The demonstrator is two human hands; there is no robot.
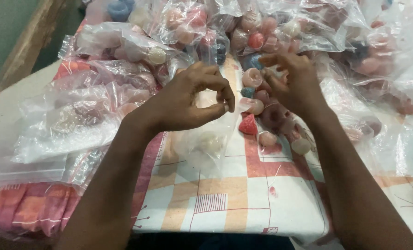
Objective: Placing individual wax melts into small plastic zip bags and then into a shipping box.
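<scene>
**Bag held open over the worktop**

From the head view I see my left hand (192,99) pinching a clear plastic bag (206,143) (small candles inside) above the patterned worktop (225,194). My right hand (292,83), fingers half curled, touches loose candles (262,99).

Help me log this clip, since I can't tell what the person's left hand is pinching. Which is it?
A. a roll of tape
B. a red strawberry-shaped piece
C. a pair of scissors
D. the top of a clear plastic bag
D: the left hand pinches the top of a clear plastic bag that hangs below it with pale round pieces inside, while the right hand reaches among the loose small pieces on the patterned cloth.
</scene>
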